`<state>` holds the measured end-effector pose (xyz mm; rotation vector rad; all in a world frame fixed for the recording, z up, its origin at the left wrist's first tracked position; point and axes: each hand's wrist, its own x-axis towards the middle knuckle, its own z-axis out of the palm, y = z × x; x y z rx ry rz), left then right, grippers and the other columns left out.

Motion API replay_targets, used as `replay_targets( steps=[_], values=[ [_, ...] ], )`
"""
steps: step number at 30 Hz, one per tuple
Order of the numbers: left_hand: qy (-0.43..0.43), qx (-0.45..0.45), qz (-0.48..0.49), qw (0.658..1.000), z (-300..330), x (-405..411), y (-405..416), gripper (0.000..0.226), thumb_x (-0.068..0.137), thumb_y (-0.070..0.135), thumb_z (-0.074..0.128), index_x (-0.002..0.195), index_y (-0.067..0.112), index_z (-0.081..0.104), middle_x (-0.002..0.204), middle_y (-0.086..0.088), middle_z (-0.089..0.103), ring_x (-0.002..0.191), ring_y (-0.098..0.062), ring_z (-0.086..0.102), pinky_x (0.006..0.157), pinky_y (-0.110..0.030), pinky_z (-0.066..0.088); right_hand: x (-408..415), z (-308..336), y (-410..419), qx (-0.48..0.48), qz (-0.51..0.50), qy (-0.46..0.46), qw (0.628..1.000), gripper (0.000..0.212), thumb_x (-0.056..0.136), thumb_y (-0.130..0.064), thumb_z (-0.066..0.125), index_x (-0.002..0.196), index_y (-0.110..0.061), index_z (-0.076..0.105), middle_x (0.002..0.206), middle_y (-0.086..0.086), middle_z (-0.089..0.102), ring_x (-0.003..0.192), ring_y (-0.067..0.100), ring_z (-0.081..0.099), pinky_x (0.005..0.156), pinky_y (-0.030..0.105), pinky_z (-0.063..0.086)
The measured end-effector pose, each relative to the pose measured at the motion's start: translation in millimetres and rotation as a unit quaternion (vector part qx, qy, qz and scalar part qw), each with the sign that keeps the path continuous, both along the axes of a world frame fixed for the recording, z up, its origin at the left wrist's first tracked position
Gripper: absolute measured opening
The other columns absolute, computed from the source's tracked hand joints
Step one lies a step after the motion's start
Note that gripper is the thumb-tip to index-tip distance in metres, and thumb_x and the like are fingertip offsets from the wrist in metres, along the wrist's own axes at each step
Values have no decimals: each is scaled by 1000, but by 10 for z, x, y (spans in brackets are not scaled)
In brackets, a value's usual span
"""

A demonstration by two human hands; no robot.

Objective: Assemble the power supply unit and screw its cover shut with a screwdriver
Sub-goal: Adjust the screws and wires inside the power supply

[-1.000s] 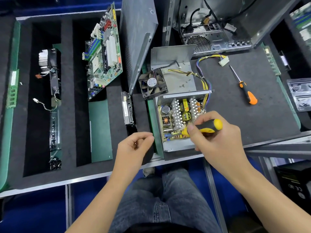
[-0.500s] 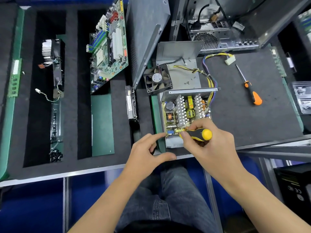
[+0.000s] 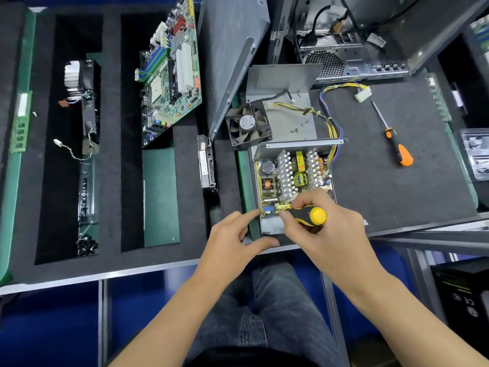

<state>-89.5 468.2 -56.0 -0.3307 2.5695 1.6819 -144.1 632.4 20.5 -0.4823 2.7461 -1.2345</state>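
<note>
The open power supply unit lies near the table's front edge, its circuit board with heatsinks and coils exposed. My right hand grips a black-and-yellow screwdriver, whose tip points left into the board's near left corner. My left hand rests at the unit's left front corner, index finger stretched to the casing and thumb spread, holding nothing. Behind the unit the grey metal cover lies open with several small screws on it. A black fan leans at the cover's left.
An orange-handled screwdriver lies on the dark mat to the right, near a bundle of wires with a white connector. A motherboard and grey side panel stand on the left. A computer case sits behind.
My left hand went from a pinched pose to the unit's left corner with the index finger stretched out. My right hand brought the screwdriver down toward the board's near left corner.
</note>
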Motion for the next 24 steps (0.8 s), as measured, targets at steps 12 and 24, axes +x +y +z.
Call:
replay_targets(
  steps=[12,24],
  values=[
    [9,11,13,1000,14,-16,18,70,68,63,66,126,24,69,66,12,32,62,0,40,60,-11,33,55,-9,-39,17,27,24,999,22,86,-39,67,90,-18,59,67,-5,62,68,13,55,55,21,44],
    [17,-28,9,999,-19,-4,16,43,78,21,83,119,17,74,66,9,33,62,-5,40,59,-17,33,74,-36,-76,59,69,101,991,29,90,-40,58,89,-11,63,68,-6,62,57,14,54,53,25,42]
  ],
)
